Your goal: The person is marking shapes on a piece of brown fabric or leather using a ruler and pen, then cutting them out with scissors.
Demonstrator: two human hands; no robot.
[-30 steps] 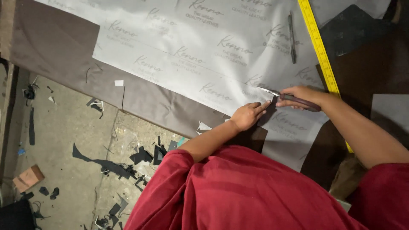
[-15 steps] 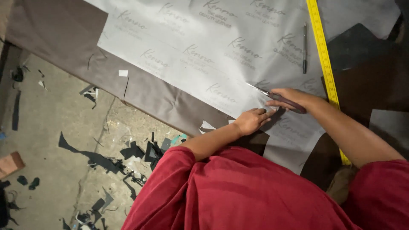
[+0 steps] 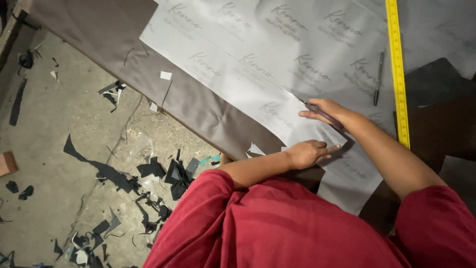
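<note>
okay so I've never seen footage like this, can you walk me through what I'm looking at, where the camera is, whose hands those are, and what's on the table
The camera sits on a person's head and looks down, so you see their own red sleeves and two bare hands from above. There is no machine here.

The right hand holds a pair of scissors, blades pointing along a large sheet of pale printed paper. The left hand lies flat on that paper, close by.

The paper lies over brown-grey fabric spread on a table. Further right, a yellow measuring tape runs along the surface, with a pen beside it.

On the left is the floor, below the table edge, littered with dark offcuts.
</note>
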